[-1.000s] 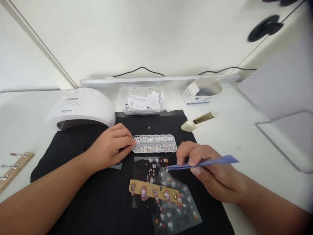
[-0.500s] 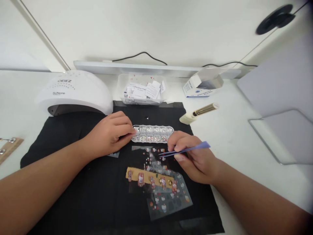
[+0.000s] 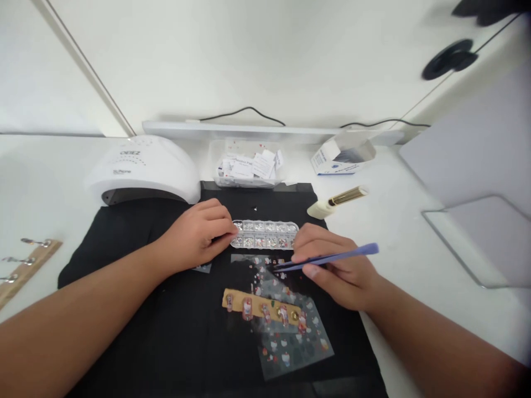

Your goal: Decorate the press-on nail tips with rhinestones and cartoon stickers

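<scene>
The right hand [image 3: 338,273] grips purple tweezers [image 3: 342,255] over a sticker sheet [image 3: 259,276]. The left hand [image 3: 207,232] touches the rhinestone case [image 3: 265,234], its grip unclear.

Toward the near edge of the black cloth mat [image 3: 178,342], passage is allowed between the left forearm [image 3: 112,287] and the flat tan nail-tip strip [image 3: 238,302]. The far left corner is blocked by the white domed lamp [image 3: 149,166], the far right by the cream, gold-capped bottle [image 3: 320,209].

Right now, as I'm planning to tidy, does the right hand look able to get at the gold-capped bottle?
Probably yes: the gold-capped bottle stands just beyond the right hand, with nothing visible between them, though blue tweezers occupy its grip.
</scene>
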{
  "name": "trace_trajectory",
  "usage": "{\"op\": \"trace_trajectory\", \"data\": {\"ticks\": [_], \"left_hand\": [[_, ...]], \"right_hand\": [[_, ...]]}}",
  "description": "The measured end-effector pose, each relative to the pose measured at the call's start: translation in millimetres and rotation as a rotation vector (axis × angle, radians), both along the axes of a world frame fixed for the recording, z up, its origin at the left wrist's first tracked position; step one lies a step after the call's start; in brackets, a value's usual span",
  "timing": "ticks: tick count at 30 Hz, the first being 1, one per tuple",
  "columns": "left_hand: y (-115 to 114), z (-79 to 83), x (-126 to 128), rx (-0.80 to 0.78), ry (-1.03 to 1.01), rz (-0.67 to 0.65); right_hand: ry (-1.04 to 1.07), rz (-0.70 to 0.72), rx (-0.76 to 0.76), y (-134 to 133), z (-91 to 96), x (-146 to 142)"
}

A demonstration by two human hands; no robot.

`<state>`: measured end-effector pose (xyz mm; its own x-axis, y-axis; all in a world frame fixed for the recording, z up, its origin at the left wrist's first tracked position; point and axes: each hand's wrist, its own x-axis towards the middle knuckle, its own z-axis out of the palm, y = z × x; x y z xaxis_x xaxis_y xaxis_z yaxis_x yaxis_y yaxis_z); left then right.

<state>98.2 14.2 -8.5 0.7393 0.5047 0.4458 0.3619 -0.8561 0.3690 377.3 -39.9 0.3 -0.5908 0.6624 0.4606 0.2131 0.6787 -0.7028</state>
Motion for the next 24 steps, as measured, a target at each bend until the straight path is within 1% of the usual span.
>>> {"op": "trace_trajectory", "data": {"ticks": [2, 5, 7, 9, 11, 13, 15, 17, 20, 22, 24], "left_hand": [[-0.3, -1.0, -0.6, -0.003, -0.012, -0.002], [-1.4, -2.4, -1.7, -0.009, -0.012, 0.008], [-2.2, -3.0, -2.5, -0.017, -0.006, 0.013], [-2.7, -3.1, -3.1, -0.021, -0.010, 0.012], [-2.5, -2.5, -3.5, -0.024, -0.016, 0.006], [-1.9, -1.3, -3.9, -0.034, -0.018, -0.003], [-1.4, 0.0, -4.2, -0.050, -0.014, -0.011], [-1.5, 0.6, -4.4, -0.060, -0.006, -0.014], [-3.0, 0.2, -4.9, -0.076, 0.008, -0.008], [-4.4, -0.3, -5.5, -0.099, 0.017, 0.004], [-5.2, -0.4, -6.3, -0.121, 0.028, 0.011]], "right_hand": [[0.086, -0.038, -0.016, 0.6, -4.2, 2.7], [0.359, -0.143, -0.014, -0.9, -2.4, 3.2], [0.502, -0.185, -0.004, -2.2, 8.5, -0.3], [0.555, -0.217, 0.001, -0.9, 24.5, -8.1], [0.591, -0.236, 0.004, 6.1, 38.0, -20.1], [0.630, -0.226, -0.015, 18.8, 41.5, -34.4], [0.685, -0.241, -0.049, 34.2, 32.4, -47.7], [0.632, -0.268, -0.111, 47.5, 15.3, -56.8], [0.505, -0.315, -0.111, 56.3, -8.0, -60.5], [0.422, -0.314, -0.075, 55.5, -14.2, -58.3], [0.327, -0.297, -0.022, 53.4, -13.1, -55.0]]}}
